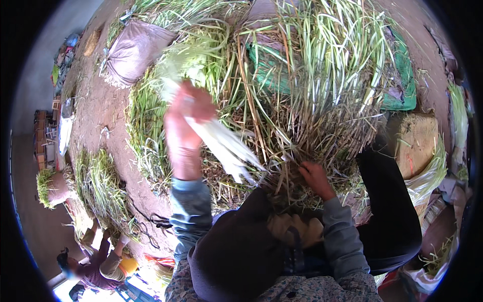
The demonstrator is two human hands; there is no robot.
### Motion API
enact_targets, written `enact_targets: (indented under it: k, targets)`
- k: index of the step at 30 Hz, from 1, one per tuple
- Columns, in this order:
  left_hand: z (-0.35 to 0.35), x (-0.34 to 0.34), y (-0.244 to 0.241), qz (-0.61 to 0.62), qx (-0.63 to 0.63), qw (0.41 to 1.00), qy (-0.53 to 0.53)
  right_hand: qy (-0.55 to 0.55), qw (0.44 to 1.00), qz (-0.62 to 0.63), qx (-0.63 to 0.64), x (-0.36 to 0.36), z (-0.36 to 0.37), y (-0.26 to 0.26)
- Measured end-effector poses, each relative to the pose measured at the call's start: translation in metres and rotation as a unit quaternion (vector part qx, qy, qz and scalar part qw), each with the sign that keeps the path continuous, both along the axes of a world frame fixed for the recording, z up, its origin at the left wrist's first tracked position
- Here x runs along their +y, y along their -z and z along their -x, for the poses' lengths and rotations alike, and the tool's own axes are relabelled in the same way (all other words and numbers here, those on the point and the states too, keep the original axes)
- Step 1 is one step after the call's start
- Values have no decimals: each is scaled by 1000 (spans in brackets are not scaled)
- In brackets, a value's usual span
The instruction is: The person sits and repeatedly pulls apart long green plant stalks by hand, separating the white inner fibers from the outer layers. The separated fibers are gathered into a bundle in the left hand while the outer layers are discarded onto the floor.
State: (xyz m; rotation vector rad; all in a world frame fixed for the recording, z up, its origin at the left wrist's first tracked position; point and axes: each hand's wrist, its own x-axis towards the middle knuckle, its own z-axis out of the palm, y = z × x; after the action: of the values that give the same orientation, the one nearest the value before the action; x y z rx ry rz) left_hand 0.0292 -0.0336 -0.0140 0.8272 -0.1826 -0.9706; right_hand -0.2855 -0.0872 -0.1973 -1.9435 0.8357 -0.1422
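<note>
My left hand (192,104), blurred, is closed around a bundle of long stalks (226,145) whose pale ends point down and right towards my lap. The leafy green end of the bundle blurs away at the upper left. My right hand (317,179) rests low at the edge of a heap of dry brown stems and leaves (294,166); its fingers are curled at the stems, and whether they grip any is hard to tell. A large pile of green stalks (332,45) lies beyond it, partly over a green sack (275,71).
A tied pale sack (137,51) lies at the upper left. Another green heap (102,185) lies on the earth floor at left, near a co-worker (98,268). A wooden block (417,143) stands at right beside pale stalks (430,185). Black cord (151,222) lies near my left sleeve.
</note>
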Motion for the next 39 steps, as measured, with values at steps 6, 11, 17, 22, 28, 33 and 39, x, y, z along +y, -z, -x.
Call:
enact_targets:
  k: [6,11,17,22,28,33,39]
  targets:
    - [-18,-11,-5,117,-19,992,49,73,972,205,-93,-41,-32,-47]
    - [52,-11,86,-108,105,974,167,177,982,50,-37,-72,-64,-42]
    - [66,-2,93,-146,61,978,134,101,994,-26,-33,-9,-36,9]
    - [87,-12,98,-192,-75,965,159,28,998,61,-19,-10,-52,-35]
    - [106,-44,128,-243,-121,928,255,-6,995,89,-33,-20,-53,-55]
    - [90,-4,91,-238,-1,940,245,-6,997,68,-21,-8,-58,-31]
    - [101,-3,39,-87,65,989,95,26,998,-53,-31,-29,4,24]
